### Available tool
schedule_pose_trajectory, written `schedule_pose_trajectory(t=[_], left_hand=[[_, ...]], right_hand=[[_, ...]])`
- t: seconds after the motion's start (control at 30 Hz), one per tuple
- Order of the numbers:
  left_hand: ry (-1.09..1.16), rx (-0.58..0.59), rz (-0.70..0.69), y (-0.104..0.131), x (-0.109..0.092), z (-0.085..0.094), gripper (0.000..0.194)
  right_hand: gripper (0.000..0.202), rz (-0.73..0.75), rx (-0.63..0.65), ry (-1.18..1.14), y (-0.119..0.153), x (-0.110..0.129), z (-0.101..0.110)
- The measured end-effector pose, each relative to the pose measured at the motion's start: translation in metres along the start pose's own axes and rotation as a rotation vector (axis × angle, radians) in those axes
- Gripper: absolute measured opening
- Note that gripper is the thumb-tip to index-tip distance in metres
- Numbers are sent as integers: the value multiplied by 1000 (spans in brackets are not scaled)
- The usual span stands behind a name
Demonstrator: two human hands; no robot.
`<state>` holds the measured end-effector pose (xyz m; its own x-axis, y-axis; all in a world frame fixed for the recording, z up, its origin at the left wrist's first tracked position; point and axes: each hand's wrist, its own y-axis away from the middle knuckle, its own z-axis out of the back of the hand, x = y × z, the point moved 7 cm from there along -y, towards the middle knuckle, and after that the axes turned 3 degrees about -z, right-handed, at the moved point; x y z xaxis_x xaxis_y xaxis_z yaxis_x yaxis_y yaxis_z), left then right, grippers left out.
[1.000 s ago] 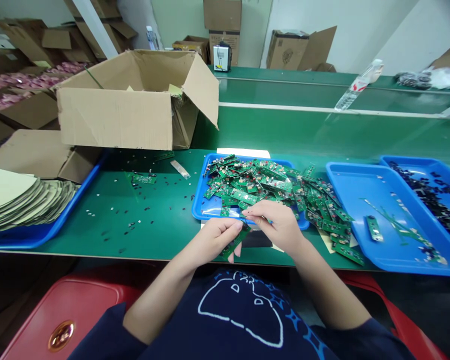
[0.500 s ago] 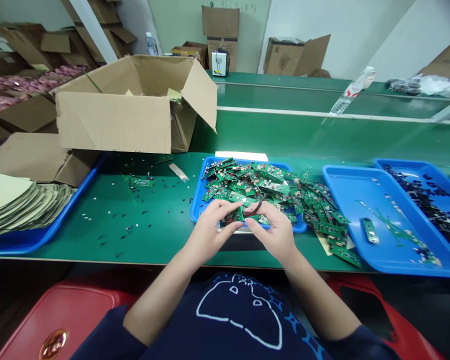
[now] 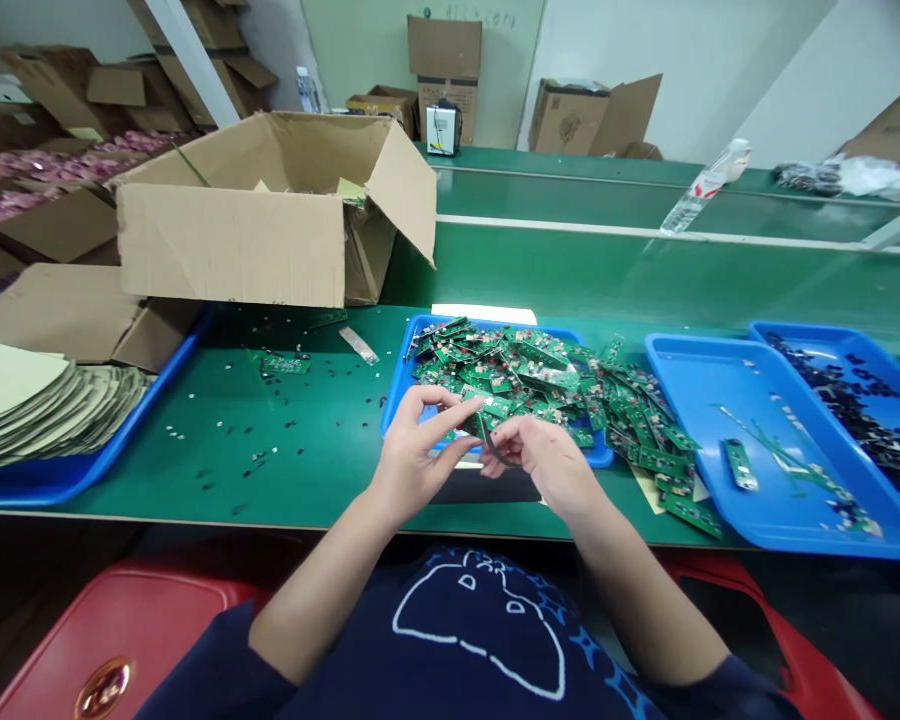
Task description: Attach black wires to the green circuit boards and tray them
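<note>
Over the near rim of the heaped blue tray [image 3: 397,385], our left hand [image 3: 412,455] pinches a small circuit board [image 3: 475,425] — our right hand [image 3: 547,458] curls its fingers by a dark strip [image 3: 496,452], though we cannot tell whether they grip it. Loose boards [image 3: 660,460] spill right of the tray; beyond its left stands a cardboard box [image 3: 232,245].

The place looks like an electronics workshop or small factory line: a heap of green circuit boards [image 3: 540,372] fills a blue tray [image 3: 395,392] and spills past it onto a long green surface [image 3: 345,450], with small black parts [image 3: 862,405] in another tray [image 3: 832,336]. A big open cardboard box [image 3: 232,245], more cartons [image 3: 570,120] along the wall [image 3: 720,60] and a red plastic stool [image 3: 157,620] fit that.
</note>
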<state>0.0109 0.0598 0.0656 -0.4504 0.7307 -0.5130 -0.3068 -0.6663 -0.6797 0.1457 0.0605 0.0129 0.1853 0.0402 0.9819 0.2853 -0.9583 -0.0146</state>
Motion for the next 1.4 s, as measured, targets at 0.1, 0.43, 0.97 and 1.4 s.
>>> schedule_pose_trajectory(t=[0.1,0.43,0.97,1.4], left_hand=[[-36,0,-29,-1,-1,0,36],[409,92,156,1,10,-13,34],[944,19,612,22,30,-37,28],[1116,-3,811,34,31,-47,35]], right_hand=[[30,-81,30,-77,0,1,-6],[36,-404,251,-354,-1,-17,-23],[6,323,-143,527,-4,28,6],[8,451,-211,653,1,36,3]])
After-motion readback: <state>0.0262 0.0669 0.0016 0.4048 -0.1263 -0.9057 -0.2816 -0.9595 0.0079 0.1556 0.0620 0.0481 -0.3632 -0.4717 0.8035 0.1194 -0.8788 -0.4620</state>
